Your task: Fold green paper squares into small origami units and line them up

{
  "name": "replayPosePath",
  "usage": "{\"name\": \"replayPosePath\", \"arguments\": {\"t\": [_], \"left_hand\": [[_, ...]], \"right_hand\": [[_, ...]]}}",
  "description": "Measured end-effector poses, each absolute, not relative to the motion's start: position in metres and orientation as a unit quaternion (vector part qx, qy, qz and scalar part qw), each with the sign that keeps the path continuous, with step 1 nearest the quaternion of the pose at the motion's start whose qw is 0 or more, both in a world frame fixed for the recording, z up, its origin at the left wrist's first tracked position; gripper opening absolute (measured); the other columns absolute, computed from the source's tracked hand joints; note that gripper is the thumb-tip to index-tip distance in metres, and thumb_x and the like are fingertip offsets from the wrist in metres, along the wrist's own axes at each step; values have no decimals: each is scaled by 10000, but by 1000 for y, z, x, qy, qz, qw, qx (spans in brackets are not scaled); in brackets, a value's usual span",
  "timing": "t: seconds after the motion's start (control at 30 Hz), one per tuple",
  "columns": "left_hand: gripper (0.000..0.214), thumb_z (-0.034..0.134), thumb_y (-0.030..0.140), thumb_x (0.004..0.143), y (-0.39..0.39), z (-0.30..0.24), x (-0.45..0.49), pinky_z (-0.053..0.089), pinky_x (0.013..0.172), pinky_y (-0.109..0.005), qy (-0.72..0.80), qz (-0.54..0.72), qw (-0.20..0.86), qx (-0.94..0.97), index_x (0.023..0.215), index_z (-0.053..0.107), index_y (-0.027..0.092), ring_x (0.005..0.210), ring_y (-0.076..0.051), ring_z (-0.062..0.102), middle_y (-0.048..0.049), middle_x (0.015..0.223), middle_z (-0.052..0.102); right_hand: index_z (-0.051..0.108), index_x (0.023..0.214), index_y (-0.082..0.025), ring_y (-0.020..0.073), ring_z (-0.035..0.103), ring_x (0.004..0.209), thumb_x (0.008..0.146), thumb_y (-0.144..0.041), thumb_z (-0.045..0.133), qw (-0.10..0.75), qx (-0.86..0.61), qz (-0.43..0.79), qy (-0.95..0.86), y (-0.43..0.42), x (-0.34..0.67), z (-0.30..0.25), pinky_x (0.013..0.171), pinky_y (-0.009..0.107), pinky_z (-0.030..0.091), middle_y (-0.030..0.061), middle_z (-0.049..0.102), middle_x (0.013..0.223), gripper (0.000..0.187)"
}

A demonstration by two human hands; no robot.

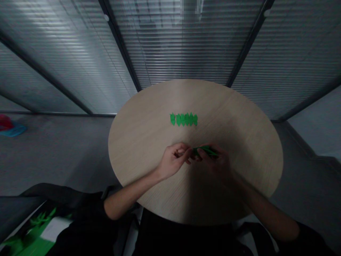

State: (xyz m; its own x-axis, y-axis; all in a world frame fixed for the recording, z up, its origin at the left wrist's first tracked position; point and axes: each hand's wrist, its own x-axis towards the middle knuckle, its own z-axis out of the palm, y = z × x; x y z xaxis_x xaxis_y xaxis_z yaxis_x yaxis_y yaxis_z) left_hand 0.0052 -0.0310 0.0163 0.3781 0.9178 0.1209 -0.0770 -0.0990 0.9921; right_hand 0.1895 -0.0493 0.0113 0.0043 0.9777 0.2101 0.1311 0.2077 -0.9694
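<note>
While the shadowed right hand pinches a folded green paper piece just beside the curled left hand, over a round pale wood table, too tight a grip could crease it; a slip could nudge the row of folded green paper shapes beyond the hands.

The head-worn camera looks forward and down at the left hand and right hand.

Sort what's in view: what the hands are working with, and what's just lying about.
In use:
left hand
right hand
folded green paper, held at the right hand
row of folded green paper pieces

Lying about:
round wooden table
red object
blue object
</note>
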Motion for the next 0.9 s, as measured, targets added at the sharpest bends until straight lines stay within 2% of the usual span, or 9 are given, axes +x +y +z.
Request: {"name": "replayPosePath", "arguments": {"t": [0.3, 0.9], "left_hand": [[298, 653, 419, 988, -34, 12, 1, 553, 554, -217, 381, 443, 492, 645, 848, 663, 157, 620, -128, 691, -63, 717, 748], [335, 652, 446, 995, -35, 7, 1, 480, 502, -208, 388, 434, 469, 665, 830, 661, 155, 556, -115, 638, -59, 690, 724]], "right_hand": [[728, 881, -189, 171, 691, 621, 922, -540, 721, 491, -460, 438, -596, -48, 194, 9, 590, 290, 571, 41, 750, 711, 354], [710, 802, -190, 165, 672, 623, 937, -584, 695, 490, -455, 468, -578, -48, 192, 16, 603, 289, 574, 41, 722, 694, 417]]}}
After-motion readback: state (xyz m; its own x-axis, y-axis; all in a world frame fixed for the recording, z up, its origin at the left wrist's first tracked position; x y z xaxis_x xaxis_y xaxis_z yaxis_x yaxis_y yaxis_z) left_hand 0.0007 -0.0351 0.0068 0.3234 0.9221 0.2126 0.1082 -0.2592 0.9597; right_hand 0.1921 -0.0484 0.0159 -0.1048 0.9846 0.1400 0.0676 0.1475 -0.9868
